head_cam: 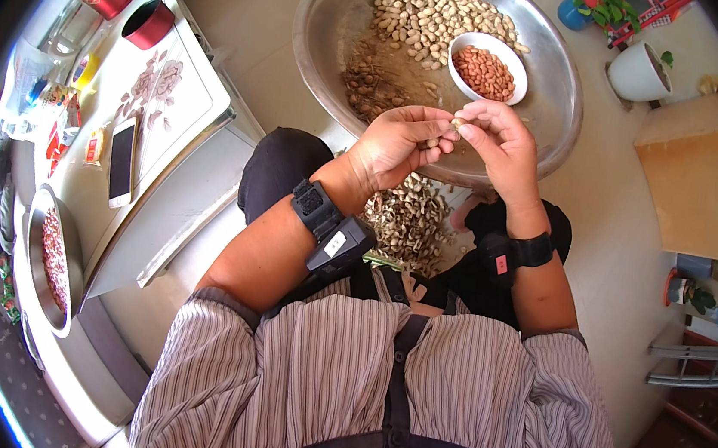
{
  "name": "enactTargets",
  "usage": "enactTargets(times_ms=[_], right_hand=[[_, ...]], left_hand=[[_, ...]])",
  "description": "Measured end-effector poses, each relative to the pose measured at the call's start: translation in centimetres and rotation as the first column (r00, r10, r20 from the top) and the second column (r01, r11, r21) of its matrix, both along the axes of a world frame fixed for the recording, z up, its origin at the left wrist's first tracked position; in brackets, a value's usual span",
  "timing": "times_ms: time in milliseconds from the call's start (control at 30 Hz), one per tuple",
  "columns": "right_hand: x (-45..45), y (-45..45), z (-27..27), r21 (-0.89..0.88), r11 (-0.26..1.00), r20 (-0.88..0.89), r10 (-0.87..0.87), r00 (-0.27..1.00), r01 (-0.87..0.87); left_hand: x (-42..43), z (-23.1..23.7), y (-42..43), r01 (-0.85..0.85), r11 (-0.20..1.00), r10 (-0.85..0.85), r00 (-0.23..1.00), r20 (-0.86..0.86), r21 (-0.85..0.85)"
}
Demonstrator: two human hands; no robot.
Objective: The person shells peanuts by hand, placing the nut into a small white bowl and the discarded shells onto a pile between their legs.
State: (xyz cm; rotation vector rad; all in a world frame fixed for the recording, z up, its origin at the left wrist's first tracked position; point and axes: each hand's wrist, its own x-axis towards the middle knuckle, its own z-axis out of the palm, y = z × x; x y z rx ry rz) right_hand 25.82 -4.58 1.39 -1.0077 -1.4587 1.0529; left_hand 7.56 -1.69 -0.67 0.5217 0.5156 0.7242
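Between the fingertips of both hands is an unshelled peanut [457,124], above the near side of a large metal basin [431,111]. My left hand [406,141] pinches it from one side and has another peanut [431,143] tucked by its curled fingers. From the other side, the thumb and index finger of my right hand [500,140] grip the same peanut. Just beyond the right hand, a white bowl [455,71] of shelled red-skinned peanuts [484,73] stands inside the basin. Unshelled peanuts [440,18] are heaped at the basin's far side.
Broken peanut shells [408,222] lie piled between my legs. Dark debris [372,86] covers the basin's left part. On the left, a table [196,95] holds a phone [123,162], a red mug [148,23] and a metal bowl [71,280]. A cardboard box [693,191] stands right.
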Motion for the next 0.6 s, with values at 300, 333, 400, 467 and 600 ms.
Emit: enactTargets(times_ms=[300, 333, 400, 467, 600], right_hand=[[0.0, -1.1, -0.7, -0.014, 0.999, 0.012, -0.048, 0.999, 0.048], [0.0, -1.1, -0.9, -0.031, 0.999, -0.03, -0.039, 0.999, 0.038], [0.1, -1.0, -0.9, -0.054, 0.998, -0.054, -0.031, 0.998, 0.028], [0.3, -0.9, -1.0, -0.076, 0.997, -0.076, -0.022, 0.997, 0.016], [0.6, -0.9, -1.2, -0.108, 0.994, -0.105, 0.016, 0.994, -0.027]], left_hand=[[0.4, -0.5, -0.5, 0.01, 0.997, -0.007, 0.999, -0.036, 0.082], [0.5, -0.4, -0.5, 0.002, 0.994, 0.005, 0.998, -0.064, 0.105], [0.6, -0.2, -0.7, -0.002, 0.992, 0.014, 0.995, -0.097, 0.127], [0.6, 0.0, -1.0, -0.034, 0.979, 0.055, 0.993, -0.101, 0.203], [0.8, -0.2, -1.3, -0.051, 0.958, 0.095, 0.985, -0.146, 0.283]])
